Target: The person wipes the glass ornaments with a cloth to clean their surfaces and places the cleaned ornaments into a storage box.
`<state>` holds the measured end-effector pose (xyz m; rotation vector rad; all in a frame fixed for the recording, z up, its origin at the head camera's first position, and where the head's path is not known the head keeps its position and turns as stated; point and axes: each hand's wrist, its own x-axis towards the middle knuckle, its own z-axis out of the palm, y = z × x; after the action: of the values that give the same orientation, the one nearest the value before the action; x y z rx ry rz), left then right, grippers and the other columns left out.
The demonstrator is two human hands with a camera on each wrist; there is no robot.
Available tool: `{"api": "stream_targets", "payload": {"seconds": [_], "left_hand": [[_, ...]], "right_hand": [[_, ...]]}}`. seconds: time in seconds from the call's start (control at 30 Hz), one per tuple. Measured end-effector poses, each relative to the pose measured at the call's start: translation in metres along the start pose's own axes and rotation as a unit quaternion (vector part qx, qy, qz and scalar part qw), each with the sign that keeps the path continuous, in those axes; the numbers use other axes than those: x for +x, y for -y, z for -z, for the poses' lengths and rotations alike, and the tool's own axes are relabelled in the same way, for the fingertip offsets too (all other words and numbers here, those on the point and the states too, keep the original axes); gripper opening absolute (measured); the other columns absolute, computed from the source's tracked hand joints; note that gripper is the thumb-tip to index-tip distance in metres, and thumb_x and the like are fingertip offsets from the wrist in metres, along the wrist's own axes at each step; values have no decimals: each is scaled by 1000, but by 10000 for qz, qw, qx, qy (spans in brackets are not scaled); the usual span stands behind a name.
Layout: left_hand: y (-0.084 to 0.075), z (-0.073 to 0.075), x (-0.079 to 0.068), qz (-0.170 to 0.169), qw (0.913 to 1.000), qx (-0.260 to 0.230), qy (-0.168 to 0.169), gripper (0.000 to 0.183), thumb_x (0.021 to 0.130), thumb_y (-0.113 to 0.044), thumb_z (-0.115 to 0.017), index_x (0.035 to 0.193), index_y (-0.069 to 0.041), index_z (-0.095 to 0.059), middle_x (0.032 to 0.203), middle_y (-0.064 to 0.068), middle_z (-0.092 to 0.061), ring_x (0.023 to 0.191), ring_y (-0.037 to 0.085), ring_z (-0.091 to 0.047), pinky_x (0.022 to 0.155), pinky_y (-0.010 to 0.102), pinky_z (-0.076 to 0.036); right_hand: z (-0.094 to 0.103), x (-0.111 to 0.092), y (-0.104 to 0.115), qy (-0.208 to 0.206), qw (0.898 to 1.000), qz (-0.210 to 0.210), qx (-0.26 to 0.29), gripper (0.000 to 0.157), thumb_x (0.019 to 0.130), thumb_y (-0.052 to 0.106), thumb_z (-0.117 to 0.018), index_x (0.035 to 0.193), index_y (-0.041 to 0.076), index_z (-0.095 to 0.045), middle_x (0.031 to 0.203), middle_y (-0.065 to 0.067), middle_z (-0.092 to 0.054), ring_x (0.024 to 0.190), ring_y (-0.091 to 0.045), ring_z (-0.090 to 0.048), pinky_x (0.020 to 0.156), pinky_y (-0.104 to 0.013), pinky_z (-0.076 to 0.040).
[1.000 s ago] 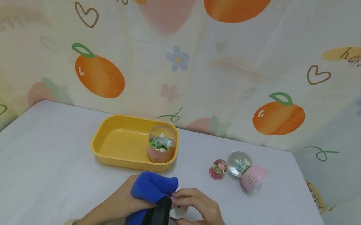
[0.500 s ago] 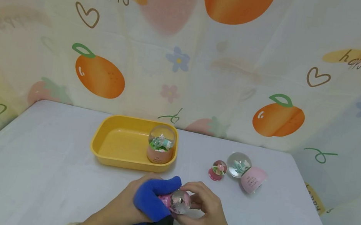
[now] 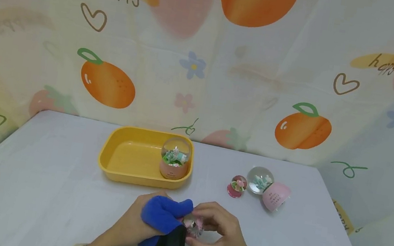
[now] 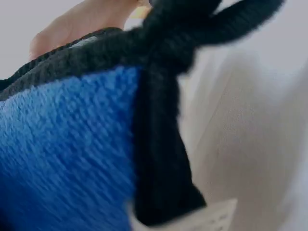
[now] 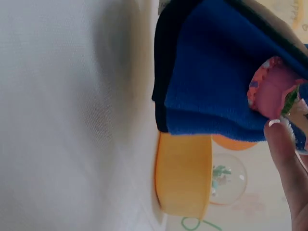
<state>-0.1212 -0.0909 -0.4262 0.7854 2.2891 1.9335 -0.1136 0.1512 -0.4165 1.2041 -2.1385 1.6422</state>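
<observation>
In front of the tray, my left hand point(image 3: 135, 221) grips a blue cloth point(image 3: 159, 215) with black edging, bunched against a small snow globe point(image 3: 194, 225). My right hand point(image 3: 222, 238) pinches the globe from the right, its thumb low and fingers above. The right wrist view shows the globe's pink ruffled base point(image 5: 270, 91) against the cloth folds, with a fingertip point(image 5: 275, 129) of the right hand at its edge. Cloth covers part of the globe. Mostly blue pile and black trim point(image 4: 159, 144) fill the left wrist view, with a pale tag hanging at the corner.
Behind the hands stands a yellow tray point(image 3: 127, 177), with a pink-based snow globe point(image 3: 173, 166) upright at its right end. To the right are a small red-based globe point(image 3: 236, 186) and a larger pink-based globe point(image 3: 275, 196) lying on its side. A patterned curtain point(image 3: 223, 97) hangs behind the table.
The small globe has turned between the hands: a white part faced forward first, then its clear dome pointed right, and now the dome faces nearer the camera. The cloth has shifted around it.
</observation>
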Motion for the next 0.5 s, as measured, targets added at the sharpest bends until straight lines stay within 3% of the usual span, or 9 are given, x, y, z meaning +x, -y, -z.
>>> {"api": "stream_targets", "payload": {"seconds": [0.13,0.2,0.37,0.43,0.5], "left_hand": [[1,3,-1,60,9995,230,-228,31,80,-11,-78,108,-6,-66,98,6,-73,89,4,-65,82,26,-53],[0,4,-1,260,9992,229,-196,38,80,-12,-77,114,-3,-64,105,9,-73,95,7,-66,86,27,-53],[-5,6,4,1246,9900,-261,608,59,82,-24,-77,134,-8,-53,127,9,-66,113,18,-62,98,38,-50],[-6,6,5,1450,9847,-424,872,65,82,-26,-78,138,-11,-49,132,9,-62,117,23,-59,99,40,-48],[-6,7,5,1378,9849,-439,947,66,82,-24,-79,139,-11,-48,132,9,-61,117,24,-59,99,38,-48]], "right_hand": [[-2,-1,0,36,9998,162,-89,46,75,-1,-83,116,5,-63,111,-12,-66,94,-14,-66,69,-25,-60],[-2,-1,0,37,9995,281,-152,47,74,0,-84,115,4,-63,111,-13,-66,96,-15,-66,71,-24,-59],[-2,-2,-5,-33,9974,678,-220,47,73,-1,-84,115,0,-62,112,-16,-63,101,-17,-65,75,-24,-59],[-2,-1,-7,-47,9964,825,-206,47,73,-2,-84,115,-1,-62,113,-17,-62,103,-17,-65,76,-24,-59],[-2,-1,-6,-50,9962,844,-229,48,73,-3,-83,116,-1,-61,114,-18,-61,105,-17,-64,76,-25,-59]]}}
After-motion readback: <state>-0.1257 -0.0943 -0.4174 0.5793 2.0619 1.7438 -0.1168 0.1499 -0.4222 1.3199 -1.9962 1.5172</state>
